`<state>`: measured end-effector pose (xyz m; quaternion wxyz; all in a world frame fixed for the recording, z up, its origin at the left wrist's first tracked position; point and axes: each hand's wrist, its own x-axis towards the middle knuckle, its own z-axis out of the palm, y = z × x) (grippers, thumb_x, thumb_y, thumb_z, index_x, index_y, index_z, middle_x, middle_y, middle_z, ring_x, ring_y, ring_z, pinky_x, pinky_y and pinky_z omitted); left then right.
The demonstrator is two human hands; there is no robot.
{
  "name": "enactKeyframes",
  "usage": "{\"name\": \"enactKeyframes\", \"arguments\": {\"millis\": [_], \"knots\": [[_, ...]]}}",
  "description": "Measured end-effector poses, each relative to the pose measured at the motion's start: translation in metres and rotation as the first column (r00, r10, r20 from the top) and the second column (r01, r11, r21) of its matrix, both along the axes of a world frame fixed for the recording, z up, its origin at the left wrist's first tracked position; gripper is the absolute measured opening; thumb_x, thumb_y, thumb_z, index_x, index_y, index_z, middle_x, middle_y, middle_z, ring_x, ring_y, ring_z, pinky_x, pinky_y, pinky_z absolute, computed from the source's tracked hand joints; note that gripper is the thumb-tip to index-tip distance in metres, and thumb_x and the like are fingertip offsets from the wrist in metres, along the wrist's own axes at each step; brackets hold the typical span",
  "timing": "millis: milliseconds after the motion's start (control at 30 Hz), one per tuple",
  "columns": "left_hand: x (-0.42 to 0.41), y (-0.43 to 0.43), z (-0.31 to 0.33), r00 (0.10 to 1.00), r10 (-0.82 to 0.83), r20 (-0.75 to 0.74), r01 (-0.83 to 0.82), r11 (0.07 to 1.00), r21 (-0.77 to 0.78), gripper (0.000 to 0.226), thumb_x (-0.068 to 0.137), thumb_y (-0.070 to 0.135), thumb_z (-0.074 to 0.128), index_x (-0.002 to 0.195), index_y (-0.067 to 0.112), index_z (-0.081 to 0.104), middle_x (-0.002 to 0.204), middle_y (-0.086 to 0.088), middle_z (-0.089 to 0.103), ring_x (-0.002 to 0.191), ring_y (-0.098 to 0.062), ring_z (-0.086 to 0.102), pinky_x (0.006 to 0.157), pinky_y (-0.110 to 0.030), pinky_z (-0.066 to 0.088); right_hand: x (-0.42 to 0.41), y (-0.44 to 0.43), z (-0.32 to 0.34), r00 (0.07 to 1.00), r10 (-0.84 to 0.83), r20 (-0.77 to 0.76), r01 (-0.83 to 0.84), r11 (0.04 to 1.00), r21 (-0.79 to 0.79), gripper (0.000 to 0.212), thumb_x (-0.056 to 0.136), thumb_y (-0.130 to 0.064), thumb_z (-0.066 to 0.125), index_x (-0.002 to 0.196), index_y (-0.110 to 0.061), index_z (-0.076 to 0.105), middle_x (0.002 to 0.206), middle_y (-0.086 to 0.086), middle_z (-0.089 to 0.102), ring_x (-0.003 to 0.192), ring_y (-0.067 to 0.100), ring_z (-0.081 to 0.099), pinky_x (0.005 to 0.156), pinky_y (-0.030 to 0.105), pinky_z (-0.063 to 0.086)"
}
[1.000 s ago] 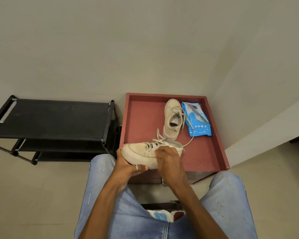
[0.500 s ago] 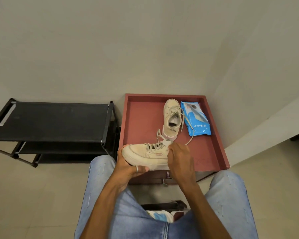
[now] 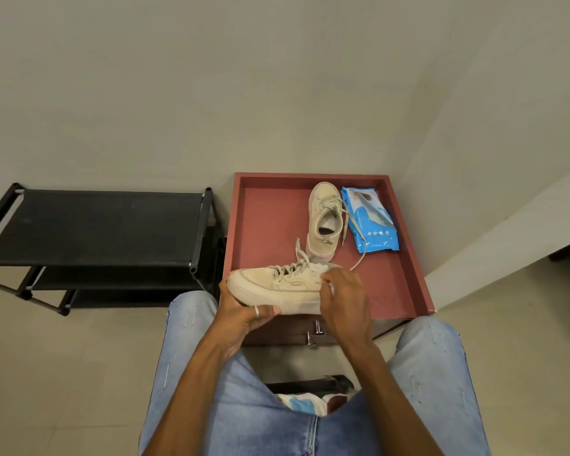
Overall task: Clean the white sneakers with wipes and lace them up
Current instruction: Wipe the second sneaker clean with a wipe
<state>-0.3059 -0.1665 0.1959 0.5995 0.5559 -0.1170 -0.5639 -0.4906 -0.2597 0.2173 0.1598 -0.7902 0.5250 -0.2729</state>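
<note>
I hold an off-white sneaker (image 3: 270, 286) on its side, toe to the left, above the front edge of a red tray-topped cabinet (image 3: 264, 225). My left hand (image 3: 244, 311) grips it from below at the toe and sole. My right hand (image 3: 344, 301) holds a white wipe (image 3: 320, 268) bunched against the heel end of the shoe. A second sneaker (image 3: 324, 220) stands in the tray with its toe toward the wall and its laces loose. Beside it on the right lies a blue pack of wipes (image 3: 371, 222).
A black shoe rack (image 3: 93, 225) stands to the left of the cabinet, against the wall. The cabinet has metal drawer handles (image 3: 313, 334) at its front. My knees in blue jeans flank it. A white ledge (image 3: 507, 238) runs along the right.
My right hand with the wipe has slid rightward along the held sneaker, from the laces to the heel end. The left hand keeps its grip.
</note>
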Motion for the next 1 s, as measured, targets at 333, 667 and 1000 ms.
{"name": "enactKeyframes", "arguments": {"millis": [333,667,1000], "knots": [[-0.004,0.0,-0.001,0.999,0.01,0.034,-0.01,1.0,-0.006,0.09,0.066,-0.019,0.082,0.127,0.031,0.039,0.14,-0.009,0.053,0.125,-0.029,0.06,0.079,-0.043,0.063,0.005,0.0,-0.005,0.994,0.107,-0.016,-0.107,0.994,-0.007,0.014,0.087,-0.002,0.059,0.094,-0.011,0.067,0.097,0.004,0.066,0.091,0.024,0.057,0.077,0.036,0.049],[-0.004,0.0,-0.002,0.999,0.003,0.035,-0.003,1.0,-0.004,0.098,0.06,-0.016,0.086,0.135,0.026,0.039,0.139,-0.012,0.055,0.124,-0.03,0.061,0.077,-0.042,0.062,0.027,0.023,0.0,0.978,0.192,-0.081,-0.185,0.979,0.084,0.039,0.086,0.003,0.057,0.12,-0.011,0.067,0.105,0.005,0.059,0.096,0.025,0.057,0.075,0.033,0.05],[-0.005,-0.001,0.003,1.0,0.017,-0.004,-0.017,1.0,0.005,0.09,0.069,-0.023,0.078,0.131,0.028,0.037,0.14,-0.011,0.053,0.124,-0.03,0.061,0.077,-0.041,0.063,-0.006,-0.004,0.003,0.993,-0.01,-0.115,0.002,0.998,-0.066,0.028,0.08,0.003,0.068,0.1,-0.016,0.074,0.103,-0.003,0.071,0.084,0.023,0.053,0.061,0.036,0.052]]}}
